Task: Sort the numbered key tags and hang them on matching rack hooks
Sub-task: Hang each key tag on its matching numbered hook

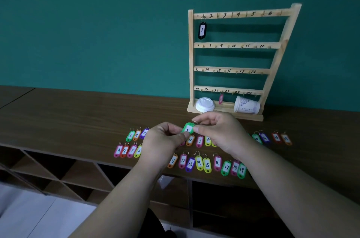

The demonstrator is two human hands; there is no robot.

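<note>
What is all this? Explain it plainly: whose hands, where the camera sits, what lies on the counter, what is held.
There is no machine here: a person works with bare hands, and the single picture comes from a camera worn on their head, looking forward and down. The left hand and right hand together pinch a green key tag that seems to read 2. On the brown counter lie two rows of coloured numbered tags. Behind stands a wooden rack with numbered hooks, 1 to 24. A black tag marked 1 hangs on hook 1, and a small pink tag hangs on the bottom row, its number unreadable. A white lid and a tipped paper cup rest at the rack's base.
</note>
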